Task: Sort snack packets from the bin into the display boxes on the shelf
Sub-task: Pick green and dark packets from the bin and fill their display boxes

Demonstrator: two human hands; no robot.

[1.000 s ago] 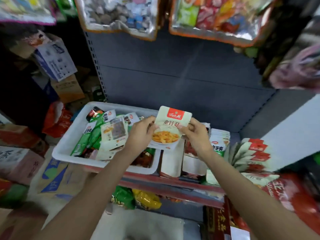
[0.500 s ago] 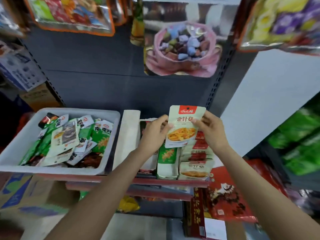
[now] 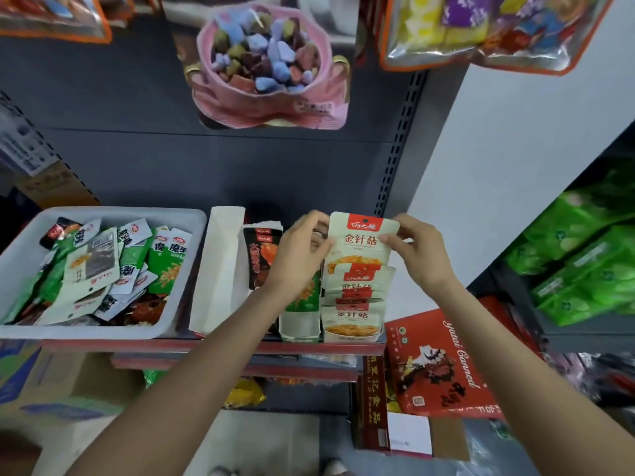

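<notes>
1. Cream foil, red label: the mushroom packet (image 3: 360, 240) is pinched at its upper edges by my left hand (image 3: 299, 255) and right hand (image 3: 421, 255), fingers curled on both sides.
2. A second ago I held it above the bin (image 3: 103, 214); now it stands at the back of the matching display box (image 3: 354, 328), right of that bin.
3. I judge it nearly seated; release comes next.
4. Beyond hangs a pink candy bag (image 3: 268, 63).

A red carton (image 3: 443, 365) leans near green bags (image 3: 584, 255).
</notes>
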